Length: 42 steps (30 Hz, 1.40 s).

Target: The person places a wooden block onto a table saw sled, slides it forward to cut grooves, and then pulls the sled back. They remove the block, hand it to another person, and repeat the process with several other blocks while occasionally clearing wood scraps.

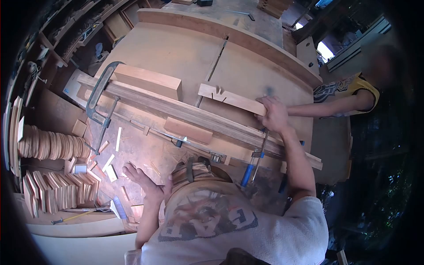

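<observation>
My right hand (274, 115) grips the right end of a pale notched board (232, 100), which lies on the large panel beyond the long laminated beam (185, 110). Fingers spread, my left hand (148, 182) hangs in the air left of my waist and holds nothing. A big C-clamp (93, 98) sits over the beam's left end, beside a thick wood block (148, 80). Near my right forearm, a blue-handled clamp (248, 172) hangs from the beam. Another block (187, 130) lies on the near side of the beam.
A co-worker's arm (327, 108) reaches in from the right, close to my right hand. Stacks of thin wood pieces (55, 142) stand at the left, with offcuts on the floor. A raised curved rail (190, 23) borders the far side of the wide panel (176, 48).
</observation>
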Available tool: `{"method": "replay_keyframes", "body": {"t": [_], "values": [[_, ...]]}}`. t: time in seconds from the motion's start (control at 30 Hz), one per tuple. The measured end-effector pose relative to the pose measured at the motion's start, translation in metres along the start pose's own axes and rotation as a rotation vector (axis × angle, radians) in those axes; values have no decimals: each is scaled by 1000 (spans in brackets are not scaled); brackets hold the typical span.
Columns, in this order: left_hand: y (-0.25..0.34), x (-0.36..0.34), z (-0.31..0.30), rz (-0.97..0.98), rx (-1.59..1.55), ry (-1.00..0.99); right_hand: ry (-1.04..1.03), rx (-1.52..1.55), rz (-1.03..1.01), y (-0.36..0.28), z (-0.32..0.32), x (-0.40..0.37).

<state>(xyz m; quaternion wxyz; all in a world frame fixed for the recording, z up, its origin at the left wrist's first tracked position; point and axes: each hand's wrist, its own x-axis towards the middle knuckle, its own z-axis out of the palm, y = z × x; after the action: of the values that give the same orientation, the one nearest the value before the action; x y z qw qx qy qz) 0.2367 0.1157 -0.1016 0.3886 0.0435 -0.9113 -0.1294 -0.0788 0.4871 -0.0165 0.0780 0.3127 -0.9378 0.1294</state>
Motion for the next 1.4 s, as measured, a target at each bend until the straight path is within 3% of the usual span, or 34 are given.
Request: {"method": "replay_keyframes", "body": {"t": [0.03,0.13,0.23,0.27,0.4,0.6,0.77,0.9,0.93,1.03,1.17,1.27,1.4], "values": [[15,26,-8,131,-43,70,-9,-7,-11,-1,-1,1],[38,89,-13,289,-342,151,-21,-32,-46,8,3,1],[22,98,-8,199,-611,-220,-29,-47,-21,12,1,1],[31,101,-3,151,-573,-102,-35,-46,5,10,0,-2],[36,55,15,-56,-579,-147,-67,-65,22,17,-4,-6],[38,37,23,-50,-617,-265,-96,-100,35,12,-5,-2],[15,22,46,-302,-615,-321,-70,-110,32,6,-1,-4],[-29,-43,102,-825,-673,-336,-26,-45,55,11,7,-3],[-39,-57,111,-871,-600,-415,-15,-29,59,16,9,-1],[-63,-101,138,-983,-508,-594,32,-23,95,30,6,3],[-70,-132,147,-1065,-521,-656,102,-125,154,74,14,3],[-65,-135,140,-1110,-575,-719,38,-203,323,89,21,6],[-73,-138,138,-1139,-667,-840,-21,-266,289,121,39,12]]}}
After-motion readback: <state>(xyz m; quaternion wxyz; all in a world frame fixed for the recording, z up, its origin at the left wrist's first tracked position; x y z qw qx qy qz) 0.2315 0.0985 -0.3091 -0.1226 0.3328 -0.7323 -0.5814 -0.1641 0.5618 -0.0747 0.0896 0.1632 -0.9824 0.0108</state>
